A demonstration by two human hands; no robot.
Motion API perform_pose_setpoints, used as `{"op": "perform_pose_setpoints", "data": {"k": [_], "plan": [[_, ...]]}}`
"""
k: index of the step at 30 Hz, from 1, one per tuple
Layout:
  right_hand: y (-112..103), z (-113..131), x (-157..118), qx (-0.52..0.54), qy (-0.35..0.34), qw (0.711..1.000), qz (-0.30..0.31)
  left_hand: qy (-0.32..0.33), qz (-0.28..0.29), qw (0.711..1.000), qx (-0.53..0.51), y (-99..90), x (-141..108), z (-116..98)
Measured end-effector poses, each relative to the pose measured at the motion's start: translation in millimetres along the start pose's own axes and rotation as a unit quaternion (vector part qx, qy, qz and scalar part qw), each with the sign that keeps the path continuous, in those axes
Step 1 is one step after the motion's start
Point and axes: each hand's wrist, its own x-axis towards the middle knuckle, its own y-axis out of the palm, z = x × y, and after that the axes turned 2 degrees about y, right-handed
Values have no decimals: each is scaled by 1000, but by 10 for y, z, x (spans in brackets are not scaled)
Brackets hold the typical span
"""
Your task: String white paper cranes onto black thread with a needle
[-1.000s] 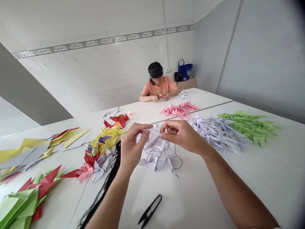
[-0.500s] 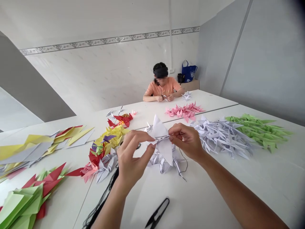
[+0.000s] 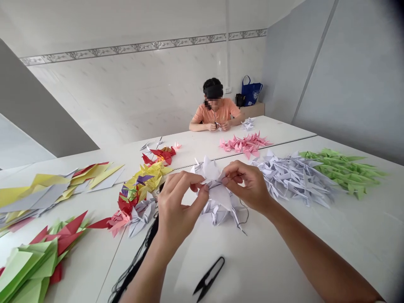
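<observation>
A white folded paper crane (image 3: 221, 198) is held up in front of me, its wings spread upward and downward. My left hand (image 3: 181, 202) pinches its left end between thumb and index finger. Its right end is gripped by the thumb and curled fingers of my right hand (image 3: 246, 183). A dark thread (image 3: 245, 212) hangs in a loop below the right hand. Under the held crane lies a cluster of white paper cranes (image 3: 217, 215), partly covered by it. Black thread snips (image 3: 209, 279) rest on the table nearer to me.
White cranes (image 3: 293, 179) and green cranes (image 3: 347, 168) are piled at right, pink cranes (image 3: 244, 144) farther back. Left are mixed-colour cranes (image 3: 148, 176), folded paper sheets (image 3: 38, 193), green pieces (image 3: 31, 269) and black threads (image 3: 139, 261). Across the table (image 3: 268, 269) sits a person (image 3: 216, 111).
My left thumb and index finger have closed together at the crane's left end. The crane has tilted slightly, and the view has shifted a little.
</observation>
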Motion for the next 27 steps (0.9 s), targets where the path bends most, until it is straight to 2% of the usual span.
{"op": "perform_pose_setpoints", "data": {"k": [4,7,10,12,16,18,20,22,25,27], "plan": [[-122,7,59,-43,42,998,2,-65,50,997,-5,11,6,77],[-325,-44,121,-103,79,992,-3,-132,140,981,34,-18,27,250],[-548,-83,178,-226,107,968,-10,-200,300,922,138,-59,22,508],[-670,-67,205,-291,100,950,-50,-216,381,877,198,-65,-14,706],[-808,54,224,-342,45,925,-159,-232,447,832,232,16,-158,1094],[-834,94,220,-355,40,918,-172,-243,469,815,239,95,-242,1244],[-836,68,215,-366,68,919,-130,-247,486,805,235,189,-318,1352],[-815,-39,208,-387,131,912,-36,-247,498,802,220,291,-383,1420],[-734,-321,184,-436,242,855,141,-242,513,803,185,429,-466,1475],[-654,-550,143,-446,275,827,204,-237,519,804,165,479,-510,1496]]}}
